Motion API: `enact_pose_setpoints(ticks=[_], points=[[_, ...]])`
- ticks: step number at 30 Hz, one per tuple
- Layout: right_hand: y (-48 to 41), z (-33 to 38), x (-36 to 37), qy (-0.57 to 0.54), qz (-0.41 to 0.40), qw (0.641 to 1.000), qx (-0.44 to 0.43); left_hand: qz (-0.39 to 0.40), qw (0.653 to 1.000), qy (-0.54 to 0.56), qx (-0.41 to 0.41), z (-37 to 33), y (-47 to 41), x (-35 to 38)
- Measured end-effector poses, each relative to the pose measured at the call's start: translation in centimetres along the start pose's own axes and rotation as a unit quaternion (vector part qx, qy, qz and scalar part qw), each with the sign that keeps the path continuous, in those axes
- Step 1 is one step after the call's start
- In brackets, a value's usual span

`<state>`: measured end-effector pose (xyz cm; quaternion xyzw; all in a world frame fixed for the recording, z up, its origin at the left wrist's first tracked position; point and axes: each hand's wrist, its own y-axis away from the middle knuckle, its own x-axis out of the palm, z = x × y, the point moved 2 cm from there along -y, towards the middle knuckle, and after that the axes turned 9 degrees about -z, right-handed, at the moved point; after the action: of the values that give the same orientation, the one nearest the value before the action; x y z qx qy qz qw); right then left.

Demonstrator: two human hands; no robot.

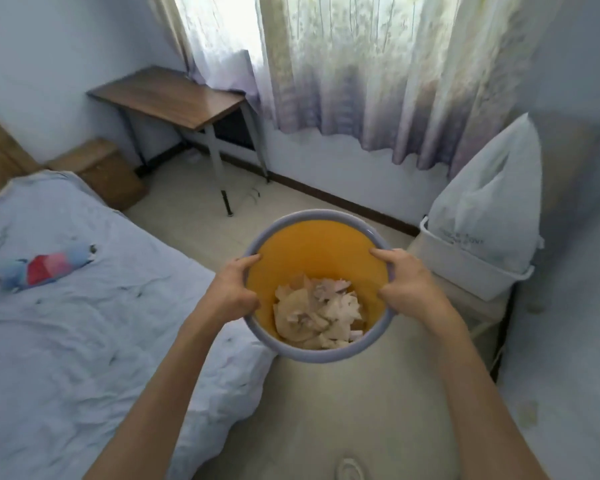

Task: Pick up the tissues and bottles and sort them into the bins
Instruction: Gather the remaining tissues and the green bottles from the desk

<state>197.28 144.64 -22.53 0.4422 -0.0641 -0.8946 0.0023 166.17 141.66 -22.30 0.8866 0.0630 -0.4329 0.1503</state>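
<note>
A round bin [317, 355], grey rim and orange inside, is held at centre frame above the floor. The left hand [234, 294] is clamped on the rim's left side, thumb inside; the right hand [407, 284] is clamped on the right side, thumb over the inner wall. Both grips are closed tight on the rim. Crumpled tissues [317, 318] are piled at the bottom of the bin, toward its lower edge. No bottles are seen. A second white bin [465, 268] lined with a plastic bag [492, 202] sits at right of frame. A bed [84, 323] fills the lower left, with a red-and-blue item [45, 266] lying on it, blurred, identity not clear. A desk [168, 95] stands at upper left.

Risks, as judged: the bin looks tipped toward the camera, so further tilt could spill the tissues. A rim-only hold could slip if one hand is released.
</note>
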Motion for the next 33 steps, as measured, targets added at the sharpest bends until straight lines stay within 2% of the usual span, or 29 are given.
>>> enact_pose_setpoints(ticks=[5, 10, 16, 20, 25, 29, 33], points=[[5.7, 7.4, -5.6, -0.082, 0.017, 0.996, -0.029, -0.058, 0.996, 0.055, -0.034, -1.9, 8.2, -10.1], [12.5, 10.2, -4.7, -0.165, 0.046, 0.984, -0.052, -0.131, 0.986, 0.08, -0.068, 0.4, 17.8, -14.0], [17.5, 13.8, -0.7, -0.167, 0.167, 0.967, -0.092, -0.181, 0.967, 0.059, -0.171, 6.1, 27.7, -15.8], [20.9, 17.5, 2.1, -0.123, 0.184, 0.959, -0.175, -0.228, 0.946, 0.08, -0.217, 9.7, 33.7, -17.5], [26.1, 23.5, 6.3, -0.06, 0.243, 0.912, -0.325, -0.311, 0.905, 0.101, -0.273, 15.1, 42.4, -18.6], [32.0, 28.3, 10.8, -0.037, 0.318, 0.868, -0.378, -0.363, 0.868, 0.093, -0.327, 20.2, 49.7, -19.4], [38.7, 33.3, 15.9, -0.012, 0.351, 0.839, -0.415, -0.391, 0.831, 0.097, -0.383, 25.9, 57.2, -20.9]])
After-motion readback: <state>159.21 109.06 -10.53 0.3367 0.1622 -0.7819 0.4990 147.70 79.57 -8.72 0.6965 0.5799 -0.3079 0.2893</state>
